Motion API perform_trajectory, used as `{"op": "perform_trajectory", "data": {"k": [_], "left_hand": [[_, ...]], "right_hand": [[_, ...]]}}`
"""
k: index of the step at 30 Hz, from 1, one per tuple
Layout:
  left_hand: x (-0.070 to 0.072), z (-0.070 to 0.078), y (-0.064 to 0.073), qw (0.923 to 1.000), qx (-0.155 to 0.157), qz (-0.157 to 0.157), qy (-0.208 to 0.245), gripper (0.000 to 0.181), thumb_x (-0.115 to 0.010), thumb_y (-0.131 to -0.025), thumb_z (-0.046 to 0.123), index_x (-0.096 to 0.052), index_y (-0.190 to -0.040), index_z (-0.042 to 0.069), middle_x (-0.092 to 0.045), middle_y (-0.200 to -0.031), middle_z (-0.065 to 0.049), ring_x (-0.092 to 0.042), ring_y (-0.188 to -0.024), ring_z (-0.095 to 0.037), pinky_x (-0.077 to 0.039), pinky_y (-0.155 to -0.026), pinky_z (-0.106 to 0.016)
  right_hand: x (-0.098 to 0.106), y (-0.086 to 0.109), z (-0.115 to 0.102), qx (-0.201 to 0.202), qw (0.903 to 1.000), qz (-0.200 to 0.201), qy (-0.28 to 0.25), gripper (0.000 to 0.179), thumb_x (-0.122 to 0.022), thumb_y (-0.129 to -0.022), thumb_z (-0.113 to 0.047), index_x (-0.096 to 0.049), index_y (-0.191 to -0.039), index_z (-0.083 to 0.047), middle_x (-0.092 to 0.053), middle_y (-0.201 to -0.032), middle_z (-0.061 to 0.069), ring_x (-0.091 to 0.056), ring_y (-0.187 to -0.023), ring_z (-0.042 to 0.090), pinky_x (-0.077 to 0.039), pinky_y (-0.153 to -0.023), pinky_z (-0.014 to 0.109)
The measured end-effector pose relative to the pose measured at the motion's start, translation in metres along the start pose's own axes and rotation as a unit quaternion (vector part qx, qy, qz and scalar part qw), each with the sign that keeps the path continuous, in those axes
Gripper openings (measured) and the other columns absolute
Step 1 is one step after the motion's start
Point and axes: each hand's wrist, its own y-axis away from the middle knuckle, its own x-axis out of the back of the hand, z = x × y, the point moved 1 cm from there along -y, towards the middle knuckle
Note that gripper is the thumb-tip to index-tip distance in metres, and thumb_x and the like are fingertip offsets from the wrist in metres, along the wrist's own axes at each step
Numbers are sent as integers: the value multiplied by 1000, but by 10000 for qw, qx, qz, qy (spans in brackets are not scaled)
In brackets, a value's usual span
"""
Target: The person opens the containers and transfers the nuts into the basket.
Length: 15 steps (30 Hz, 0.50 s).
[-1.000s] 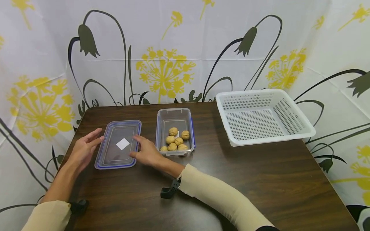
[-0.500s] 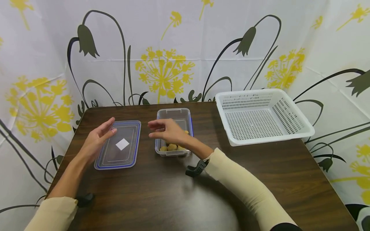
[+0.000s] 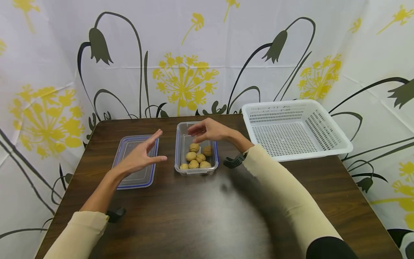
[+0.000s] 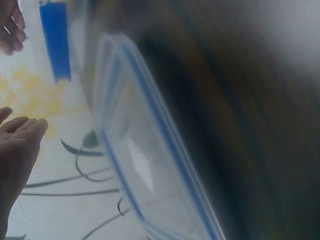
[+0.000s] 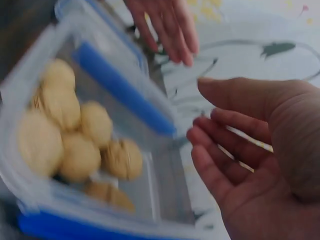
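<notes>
Several walnuts (image 3: 200, 157) lie in a clear plastic container (image 3: 179, 144) with blue-edged sides, bunched toward its near end. Over the container's far right part hovers my right hand (image 3: 211, 130), fingers loosely bent and holding nothing; the right wrist view shows its thumb and fingers apart beside the container (image 5: 120, 90). My left hand (image 3: 139, 156) is held above the container's lid (image 3: 142, 180), thumb spread from straight fingers, nothing in its grasp. The lid lies flat on the table, left of the container, partly hidden by the left hand. Its white label shows blurred in the left wrist view.
A white perforated basket (image 3: 291, 142) stands at the back right of the dark wooden table (image 3: 207, 223). A flower-patterned curtain (image 3: 200, 46) hangs behind the table and down its sides.
My right hand has moved from the lid's right edge rightward to above the container. My left hand has shifted right from the lid's left edge to over it. Lid and container stay put.
</notes>
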Motion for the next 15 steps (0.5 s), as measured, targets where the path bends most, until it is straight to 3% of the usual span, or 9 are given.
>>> {"op": "perform_trajectory", "data": {"k": [8, 15], "left_hand": [[-22, 5, -19, 9991, -202, -228, -303, 115, -86, -90, 28, -6, -171, 10, -1, -178, -14, -6, -162, -44, -15, -126, -68], [-37, 2, -26, 9987, -336, -337, -192, 126, -91, -85, 27, 0, -171, 8, 8, -178, -12, 0, -162, -43, -11, -126, -69]], "right_hand": [[14, -13, 22, -151, 9979, -566, 258, 54, -80, -93, 0, -60, -142, 10, -64, -144, 24, -63, -132, 33, -51, -110, 36], [9, -26, 28, -166, 9907, -860, 1044, 54, -83, -91, -1, -63, -140, 9, -67, -140, 20, -66, -129, 29, -52, -109, 34]]}}
